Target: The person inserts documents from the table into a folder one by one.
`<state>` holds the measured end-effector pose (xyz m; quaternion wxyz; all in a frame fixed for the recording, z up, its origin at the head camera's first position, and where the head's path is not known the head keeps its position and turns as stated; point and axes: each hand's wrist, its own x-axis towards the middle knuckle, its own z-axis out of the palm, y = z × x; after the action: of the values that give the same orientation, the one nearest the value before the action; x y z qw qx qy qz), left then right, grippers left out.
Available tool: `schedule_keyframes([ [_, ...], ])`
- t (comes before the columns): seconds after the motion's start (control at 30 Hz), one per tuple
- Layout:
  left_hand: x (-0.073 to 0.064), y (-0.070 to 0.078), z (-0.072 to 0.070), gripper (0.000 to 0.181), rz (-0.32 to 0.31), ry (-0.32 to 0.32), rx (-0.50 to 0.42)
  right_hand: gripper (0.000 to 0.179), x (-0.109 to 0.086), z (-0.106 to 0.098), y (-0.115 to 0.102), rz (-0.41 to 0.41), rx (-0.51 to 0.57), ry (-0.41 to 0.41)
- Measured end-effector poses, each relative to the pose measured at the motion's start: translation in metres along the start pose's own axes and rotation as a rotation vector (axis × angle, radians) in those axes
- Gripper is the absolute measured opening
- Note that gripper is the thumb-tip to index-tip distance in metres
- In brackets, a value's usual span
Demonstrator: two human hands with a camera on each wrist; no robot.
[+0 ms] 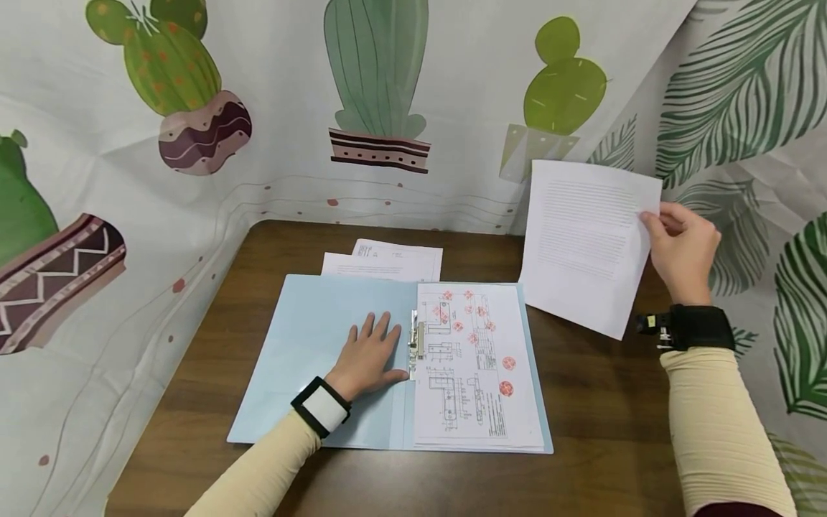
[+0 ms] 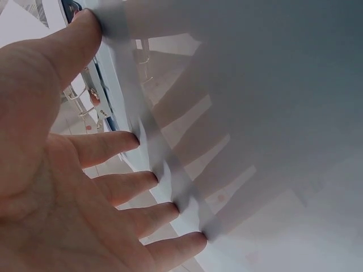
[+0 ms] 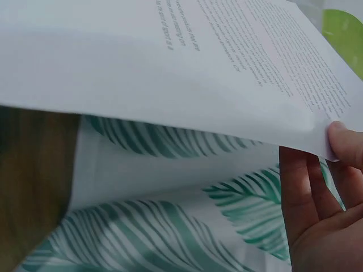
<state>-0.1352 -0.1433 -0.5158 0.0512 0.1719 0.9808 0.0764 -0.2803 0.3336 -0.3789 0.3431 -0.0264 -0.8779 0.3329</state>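
A light blue folder [image 1: 271, 388] lies spread wide on the table, with a metal clip [image 1: 416, 345] along its middle. On its right side rests a stack of paper whose top sheet [image 1: 484, 409] bears technical drawings and red stamps. My left hand [image 1: 365, 362] rests on the inside of the left cover, fingers spread, its thumb close to the clip. In the left wrist view the fingertips [image 2: 193, 245] touch the glossy cover. Off to the right, my right hand [image 1: 686, 248] pinches the edge of a printed sheet [image 1: 581, 244] between thumb and fingers, holding it raised and tilted.
Behind the folder, partly covered by it, lie loose printed papers [image 1: 394, 266]. The brown wooden table [image 1: 601, 409] runs back to a white cloth [image 1: 278, 129] printed with cacti and leaves, which hangs behind and along both sides.
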Motion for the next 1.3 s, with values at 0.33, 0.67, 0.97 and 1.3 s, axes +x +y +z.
schedule_keyframes([
  [0.33,0.002,-0.001,0.002,0.091,-0.004,0.001,0.0,0.016,0.01,-0.029,-0.01,0.065,0.151,0.198],
  [0.67,0.002,-0.002,0.002,0.091,-0.006,-0.004,0.003,0.015,0.007,-0.043,-0.018,0.14,0.336,0.226],
  [0.97,0.0,0.0,-0.003,0.091,0.002,-0.012,-0.018,0.016,0.0,-0.043,-0.014,0.216,0.46,0.147],
  [1.3,0.001,0.0,-0.002,0.092,0.004,-0.016,-0.015,0.011,-0.011,-0.021,0.002,0.335,0.383,-0.069],
])
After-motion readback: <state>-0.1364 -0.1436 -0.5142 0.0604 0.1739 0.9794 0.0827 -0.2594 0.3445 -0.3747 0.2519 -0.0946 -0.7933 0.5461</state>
